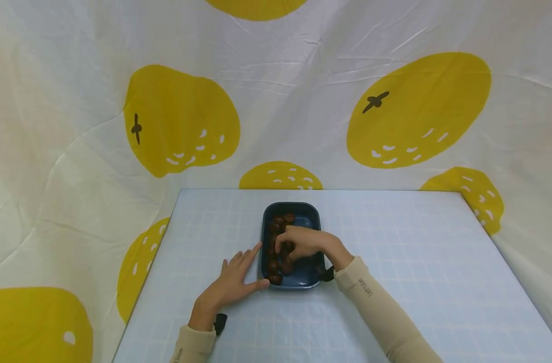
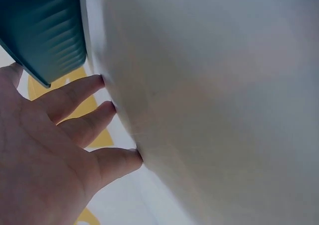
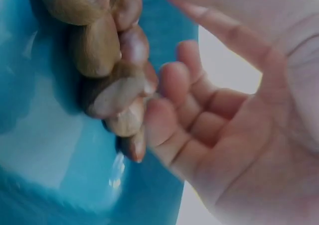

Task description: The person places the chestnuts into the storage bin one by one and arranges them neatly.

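Observation:
A dark blue tray (image 1: 309, 280) with rounded corners stands on the table, brown chestnuts (image 1: 273, 264) along its left side and middle. Into it reaches my right hand (image 1: 303, 241), fingers bent down among the chestnuts. In the right wrist view, curled fingertips (image 3: 172, 85) are right beside the heaped chestnuts (image 3: 114, 93); whether finger and thumb pinch one is hidden. My left hand (image 1: 232, 280) lies spread at the tray's left side, a finger and the thumb at its edge. The left wrist view shows its other fingers (image 2: 82, 128) apart, touching the table, beneath the tray's ribbed wall (image 2: 55, 41).
A pale checked cloth covers the table (image 1: 393, 252). Behind and beside it hangs a white curtain (image 1: 298, 126) printed with big yellow fruit. Black straps (image 1: 326, 274) show at the wrists. Inside the tray, its right part shows bare blue bottom.

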`<state>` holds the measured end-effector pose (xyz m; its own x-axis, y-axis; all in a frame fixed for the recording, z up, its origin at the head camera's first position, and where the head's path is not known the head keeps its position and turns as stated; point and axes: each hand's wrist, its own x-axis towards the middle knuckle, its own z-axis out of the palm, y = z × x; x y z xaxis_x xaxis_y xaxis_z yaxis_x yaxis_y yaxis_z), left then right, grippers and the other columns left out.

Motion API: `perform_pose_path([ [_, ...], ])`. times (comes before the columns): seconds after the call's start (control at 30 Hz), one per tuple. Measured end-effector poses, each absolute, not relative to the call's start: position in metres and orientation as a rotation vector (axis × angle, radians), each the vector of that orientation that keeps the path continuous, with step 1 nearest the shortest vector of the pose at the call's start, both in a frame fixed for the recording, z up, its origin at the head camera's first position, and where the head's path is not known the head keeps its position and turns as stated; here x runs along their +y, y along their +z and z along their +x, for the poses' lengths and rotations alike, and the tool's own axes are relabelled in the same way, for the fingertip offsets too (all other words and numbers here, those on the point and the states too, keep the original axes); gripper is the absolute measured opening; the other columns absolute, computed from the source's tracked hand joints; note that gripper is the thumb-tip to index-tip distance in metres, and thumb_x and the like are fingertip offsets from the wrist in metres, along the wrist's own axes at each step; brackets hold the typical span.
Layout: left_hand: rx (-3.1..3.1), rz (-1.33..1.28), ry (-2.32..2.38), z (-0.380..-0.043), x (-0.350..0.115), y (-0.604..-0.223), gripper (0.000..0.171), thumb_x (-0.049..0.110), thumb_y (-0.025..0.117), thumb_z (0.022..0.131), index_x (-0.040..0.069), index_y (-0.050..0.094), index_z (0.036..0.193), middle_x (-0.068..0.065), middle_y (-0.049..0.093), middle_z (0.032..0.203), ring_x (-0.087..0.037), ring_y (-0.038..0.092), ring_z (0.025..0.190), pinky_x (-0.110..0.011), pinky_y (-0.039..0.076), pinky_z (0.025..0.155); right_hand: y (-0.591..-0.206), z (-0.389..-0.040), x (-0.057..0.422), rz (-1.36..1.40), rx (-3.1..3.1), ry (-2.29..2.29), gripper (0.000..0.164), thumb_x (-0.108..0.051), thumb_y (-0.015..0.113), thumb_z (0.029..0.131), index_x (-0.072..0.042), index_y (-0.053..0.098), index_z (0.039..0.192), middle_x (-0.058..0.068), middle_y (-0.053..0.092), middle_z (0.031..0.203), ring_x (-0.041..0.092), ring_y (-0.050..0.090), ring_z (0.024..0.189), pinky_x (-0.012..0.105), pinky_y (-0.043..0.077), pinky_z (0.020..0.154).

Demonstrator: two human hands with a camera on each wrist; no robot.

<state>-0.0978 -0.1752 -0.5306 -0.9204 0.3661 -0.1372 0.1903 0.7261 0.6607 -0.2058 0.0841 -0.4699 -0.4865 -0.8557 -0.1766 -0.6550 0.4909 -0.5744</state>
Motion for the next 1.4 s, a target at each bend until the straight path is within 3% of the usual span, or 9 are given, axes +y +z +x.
perform_pose_path([
  [0.37, 2.708, 0.458, 0.935, -0.100, -0.174, -0.529, 0.096, 0.077, 0.058, 0.083, 0.046, 0.009, 0.159, -0.013, 0.028, 0.161, -0.040, 0.019, 0.148, -0.074, 0.003, 0.109, -0.457, -0.192, 0.105, -1.243, 2.458, -0.980, 0.025, -0.014, 0.072, 0.094, -0.009, 0.067, 0.118, 0.007, 0.062, 0.105, 0.025, 0.059, 0.091, 0.036, 0.051, 0.077],
  [0.5, 2.740, 0.461, 0.896, -0.097, -0.173, -0.529, 0.098, 0.079, 0.057, 0.082, 0.043, 0.010, 0.160, -0.014, 0.032, 0.159, -0.037, 0.026, 0.146, -0.074, 0.010, 0.109, -0.458, -0.184, 0.120, -1.154, 2.516, -1.123, 0.024, -0.014, 0.070, 0.095, -0.012, 0.067, 0.119, 0.006, 0.063, 0.107, 0.021, 0.060, 0.093, 0.036, 0.053, 0.078],
  [0.63, 2.767, 0.504, 0.922, -0.094, -0.173, -0.527, 0.100, 0.077, 0.060, 0.082, 0.036, 0.014, 0.161, -0.011, 0.036, 0.157, -0.036, 0.032, 0.143, -0.066, 0.022, 0.111, -0.457, -0.177, 0.134, -1.039, 2.562, -1.253, 0.024, -0.014, 0.071, 0.095, -0.016, 0.067, 0.119, 0.001, 0.064, 0.105, 0.012, 0.059, 0.091, 0.033, 0.052, 0.077],
  [0.77, 2.800, 0.534, 0.965, -0.092, -0.173, -0.525, 0.099, 0.072, 0.062, 0.085, 0.025, 0.022, 0.161, -0.007, 0.036, 0.158, -0.032, 0.034, 0.142, -0.055, 0.029, 0.113, -0.455, -0.171, 0.146, -0.961, 2.624, -1.353, 0.024, -0.014, 0.070, 0.096, -0.013, 0.068, 0.119, 0.002, 0.066, 0.106, 0.012, 0.060, 0.091, 0.034, 0.052, 0.076],
  [0.97, 2.846, 0.462, 1.010, -0.085, -0.177, -0.522, 0.088, 0.066, 0.060, 0.090, 0.015, 0.034, 0.157, -0.006, 0.042, 0.154, -0.027, 0.038, 0.141, -0.049, 0.033, 0.112, -0.461, -0.163, 0.166, -0.821, 2.695, -1.427, 0.024, -0.013, 0.070, 0.096, -0.009, 0.069, 0.120, 0.009, 0.066, 0.110, 0.015, 0.060, 0.092, 0.036, 0.053, 0.076],
  [1.2, 2.981, 0.485, 1.064, -0.075, -0.180, -0.519, 0.069, 0.055, 0.060, 0.096, 0.014, 0.048, 0.150, -0.005, 0.055, 0.143, -0.025, 0.049, 0.132, -0.047, 0.041, 0.106, -0.471, -0.147, 0.190, -0.638, 2.801, -1.440, 0.026, -0.015, 0.071, 0.095, -0.009, 0.068, 0.120, 0.000, 0.065, 0.103, 0.017, 0.060, 0.091, 0.032, 0.052, 0.075],
  [1.4, 3.051, 0.463, 1.089, -0.068, -0.179, -0.522, 0.059, 0.047, 0.064, 0.097, 0.014, 0.055, 0.144, -0.003, 0.059, 0.138, -0.024, 0.053, 0.128, -0.045, 0.044, 0.104, -0.489, -0.129, 0.210, -0.462, 2.836, -1.446, 0.025, -0.020, 0.070, 0.097, -0.010, 0.067, 0.120, -0.001, 0.065, 0.102, 0.016, 0.059, 0.092, 0.030, 0.052, 0.077],
])
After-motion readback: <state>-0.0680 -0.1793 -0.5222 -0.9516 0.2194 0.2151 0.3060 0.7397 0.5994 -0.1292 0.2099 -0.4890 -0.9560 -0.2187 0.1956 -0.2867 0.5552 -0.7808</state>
